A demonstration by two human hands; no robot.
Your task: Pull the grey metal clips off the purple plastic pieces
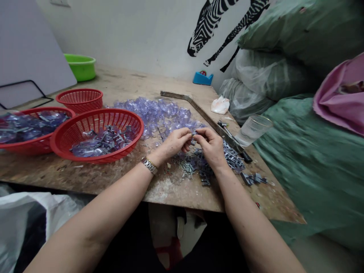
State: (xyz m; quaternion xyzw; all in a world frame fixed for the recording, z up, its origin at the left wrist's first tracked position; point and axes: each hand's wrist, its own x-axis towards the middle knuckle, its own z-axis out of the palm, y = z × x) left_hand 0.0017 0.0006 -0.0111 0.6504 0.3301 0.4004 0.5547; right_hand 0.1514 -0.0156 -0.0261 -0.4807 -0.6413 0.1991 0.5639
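Observation:
Over the wooden table [170, 189] my two hands meet, fingertips pinched together. Between them is a small dark grey plastic part [193, 141], mostly covered by fingers. My left hand [178, 140], with a metal watch on its wrist, is closed on one side of it. From the other side my right hand [212, 146] grips it between thumb and forefinger. Below the hands lie small metal pins [187, 167] and a heap of grey plastic parts [233, 157]. Clear purplish plastic pieces [159, 113] are piled just beyond the left hand.
Red baskets [98, 157] stand at left, two holding clear and grey pieces. A metal bar [201, 113] angles across the table beside a drinking glass [253, 131]. A blue tape dispenser [203, 78] and green basin [81, 68] sit at the back. Green sacks [318, 159] crowd the right edge.

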